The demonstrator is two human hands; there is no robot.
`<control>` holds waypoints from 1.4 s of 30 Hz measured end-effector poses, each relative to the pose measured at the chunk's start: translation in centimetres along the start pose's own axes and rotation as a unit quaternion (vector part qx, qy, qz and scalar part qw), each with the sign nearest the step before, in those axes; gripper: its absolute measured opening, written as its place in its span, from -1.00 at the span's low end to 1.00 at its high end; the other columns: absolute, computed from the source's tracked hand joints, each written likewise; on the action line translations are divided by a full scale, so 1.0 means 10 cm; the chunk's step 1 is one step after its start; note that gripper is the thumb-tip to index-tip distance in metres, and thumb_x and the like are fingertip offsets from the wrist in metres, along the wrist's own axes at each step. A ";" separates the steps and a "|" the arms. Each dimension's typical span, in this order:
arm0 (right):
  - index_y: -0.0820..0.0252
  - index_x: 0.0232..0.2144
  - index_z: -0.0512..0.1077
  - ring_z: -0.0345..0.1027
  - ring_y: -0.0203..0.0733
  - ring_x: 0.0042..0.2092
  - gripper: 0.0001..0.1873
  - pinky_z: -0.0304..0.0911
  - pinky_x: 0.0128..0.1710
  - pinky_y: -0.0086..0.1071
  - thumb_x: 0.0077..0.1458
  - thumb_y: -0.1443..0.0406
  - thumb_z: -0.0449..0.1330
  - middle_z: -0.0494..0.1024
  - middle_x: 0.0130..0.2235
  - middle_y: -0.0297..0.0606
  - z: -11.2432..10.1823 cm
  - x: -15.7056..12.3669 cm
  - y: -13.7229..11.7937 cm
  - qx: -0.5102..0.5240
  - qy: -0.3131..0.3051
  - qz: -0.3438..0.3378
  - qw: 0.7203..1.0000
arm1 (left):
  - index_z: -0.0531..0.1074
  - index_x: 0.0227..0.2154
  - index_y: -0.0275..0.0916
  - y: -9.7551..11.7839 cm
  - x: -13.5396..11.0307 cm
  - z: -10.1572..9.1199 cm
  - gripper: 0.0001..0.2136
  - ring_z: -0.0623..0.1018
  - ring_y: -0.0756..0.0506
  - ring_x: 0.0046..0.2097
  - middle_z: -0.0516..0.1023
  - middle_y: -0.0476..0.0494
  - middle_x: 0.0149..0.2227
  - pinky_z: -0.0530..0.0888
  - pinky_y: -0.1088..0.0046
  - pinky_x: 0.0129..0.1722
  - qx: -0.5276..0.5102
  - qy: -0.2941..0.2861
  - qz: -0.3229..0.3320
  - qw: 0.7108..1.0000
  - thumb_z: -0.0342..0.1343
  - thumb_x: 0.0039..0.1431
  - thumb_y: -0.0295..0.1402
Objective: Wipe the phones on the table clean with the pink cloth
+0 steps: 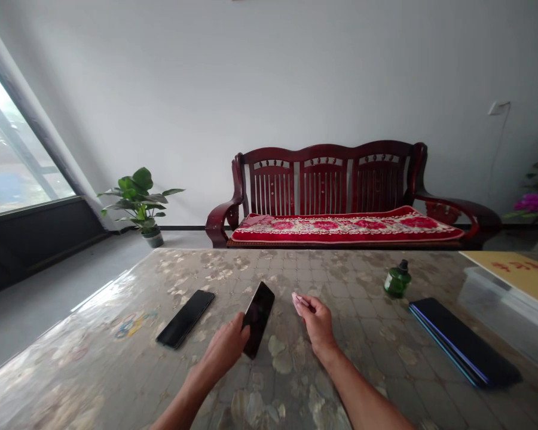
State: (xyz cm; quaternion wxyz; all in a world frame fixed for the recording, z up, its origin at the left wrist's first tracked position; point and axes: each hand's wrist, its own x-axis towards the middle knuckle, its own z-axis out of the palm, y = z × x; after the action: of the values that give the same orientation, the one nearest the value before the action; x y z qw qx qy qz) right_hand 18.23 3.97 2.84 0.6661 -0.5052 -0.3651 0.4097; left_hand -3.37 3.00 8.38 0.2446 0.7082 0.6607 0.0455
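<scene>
My left hand (228, 349) grips the near end of a black phone (259, 316) and holds it tilted up off the patterned table (269, 370). My right hand (317, 322) is closed in a pinch on a small pink cloth (297, 302), just right of the phone's far end. A second black phone (186, 318) lies flat on the table to the left of my left hand.
A small green bottle (397, 279) stands at the right of the table. Two stacked dark phones (464, 349) lie near the right edge, beside a clear box with a yellow lid (515, 286). Beyond the table are a red wooden bench (341, 203) and a potted plant (138, 200).
</scene>
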 end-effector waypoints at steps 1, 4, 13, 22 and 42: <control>0.23 -0.39 0.59 0.45 -0.15 -0.35 -0.63 0.34 -0.42 -0.40 -0.20 0.07 0.36 0.62 -0.36 -0.20 0.00 0.00 0.00 -0.003 -0.001 -0.001 1.000 | 0.31 -0.18 -0.26 -0.07 0.02 0.04 -0.83 0.55 -0.05 -0.49 0.55 -0.12 -0.37 0.34 0.53 -0.50 -0.010 -0.006 -0.004 1.000 -0.16 0.31 -0.41; 0.23 -0.37 0.60 0.42 -0.19 -0.39 -0.64 0.31 -0.46 -0.42 -0.18 0.08 0.36 0.61 -0.39 -0.22 0.01 -0.01 0.02 -0.013 -0.005 -0.005 1.000 | 0.30 -0.09 -0.28 -0.22 0.07 0.17 -0.78 0.57 -0.05 -0.44 0.56 -0.13 -0.28 0.39 0.53 -0.50 -0.038 -0.015 -0.007 0.999 -0.20 0.32 -0.40; 0.21 -0.37 0.60 0.41 -0.17 -0.38 -0.67 0.32 -0.44 -0.41 -0.12 0.08 0.33 0.58 -0.41 -0.23 -0.01 -0.02 0.03 -0.044 -0.024 -0.030 0.998 | 0.05 0.28 -0.33 -0.12 -0.09 0.30 -0.27 0.44 -0.22 0.07 0.32 -0.33 0.14 0.33 0.37 0.04 0.003 0.009 0.056 0.998 0.14 0.02 -0.36; 0.18 -0.36 0.60 0.47 -0.13 -0.25 -0.70 0.37 -0.17 -0.29 -0.08 0.09 0.31 0.60 -0.30 -0.19 -0.01 0.00 0.09 -0.066 -0.058 -0.059 0.994 | 0.06 0.31 -0.16 0.05 -0.31 0.17 -0.18 0.50 -0.20 -0.02 0.34 -0.19 0.07 0.37 0.43 -0.07 0.077 -0.039 0.106 0.991 0.12 -0.10 -0.51; 0.16 -0.38 0.59 0.43 -0.17 -0.30 -0.69 0.33 -0.25 -0.37 0.00 0.05 0.26 0.56 -0.37 -0.23 -0.03 -0.03 0.05 -0.143 -0.072 -0.105 0.981 | 0.19 0.21 -0.11 -0.01 -0.31 0.36 -0.40 0.49 -0.13 -0.03 0.32 -0.17 0.06 0.40 0.44 -0.03 0.082 -0.025 0.152 0.985 0.18 0.09 -0.42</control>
State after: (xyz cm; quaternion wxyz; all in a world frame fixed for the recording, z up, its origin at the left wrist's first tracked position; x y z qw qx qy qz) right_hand 18.34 3.69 2.21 0.5979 -0.5234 -0.5182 0.3163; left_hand -2.43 -0.96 6.00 0.1929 0.8190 0.5403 0.0102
